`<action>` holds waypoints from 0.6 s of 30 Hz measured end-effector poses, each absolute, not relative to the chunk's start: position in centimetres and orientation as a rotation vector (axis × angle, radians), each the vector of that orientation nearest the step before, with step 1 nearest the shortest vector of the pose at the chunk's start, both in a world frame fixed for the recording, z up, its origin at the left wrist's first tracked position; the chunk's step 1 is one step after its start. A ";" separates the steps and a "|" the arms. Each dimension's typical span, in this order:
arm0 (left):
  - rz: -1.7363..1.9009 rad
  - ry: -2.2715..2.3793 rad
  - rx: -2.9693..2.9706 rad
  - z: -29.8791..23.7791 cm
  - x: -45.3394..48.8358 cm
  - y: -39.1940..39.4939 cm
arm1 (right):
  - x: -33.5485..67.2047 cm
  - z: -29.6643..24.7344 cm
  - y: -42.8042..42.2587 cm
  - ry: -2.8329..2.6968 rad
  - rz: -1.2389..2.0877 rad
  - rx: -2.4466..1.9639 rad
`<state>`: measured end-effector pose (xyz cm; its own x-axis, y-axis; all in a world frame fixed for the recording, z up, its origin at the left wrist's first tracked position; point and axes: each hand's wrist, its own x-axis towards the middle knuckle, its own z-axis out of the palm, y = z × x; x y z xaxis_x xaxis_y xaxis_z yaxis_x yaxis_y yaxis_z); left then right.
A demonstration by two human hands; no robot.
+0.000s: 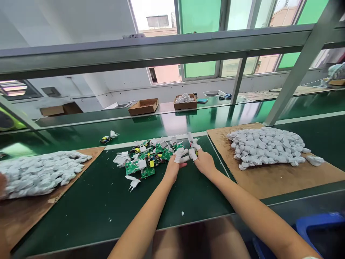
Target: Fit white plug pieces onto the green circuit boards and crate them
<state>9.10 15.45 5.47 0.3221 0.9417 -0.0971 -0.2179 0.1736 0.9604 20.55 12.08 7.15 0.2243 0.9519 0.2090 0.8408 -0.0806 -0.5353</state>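
Both hands wear white finger covers and meet just right of a pile of green circuit boards (132, 167). My right hand (203, 160) is closed on a white plastic plug piece (190, 137) with a bit of reddish wire at its base. Close beside it, my left hand (176, 162) has its fingers stretched apart toward the right hand, and I see nothing held in it. The pile mixes boards with yellow parts and white plug housings. A loose white plug (133, 182) lies at its near edge.
White rounded pieces are heaped on a brown board (258, 180) at right and another heap (43, 174) at left. A person's hand (2, 185) shows at the left edge. Cardboard boxes (144, 107) stand behind the green belt (121, 122). A metal frame (293, 68) crosses above.
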 end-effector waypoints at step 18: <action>0.941 0.919 0.813 5.1 9.3 16.6 | 34.1 14.2 10.9 -1.675 -0.257 -2.862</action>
<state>9.26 16.57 5.12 0.2941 0.9133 -0.2819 -0.3035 0.3689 0.8785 34.12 10.93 14.16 0.4853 0.8735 0.0398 0.8451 -0.4802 0.2348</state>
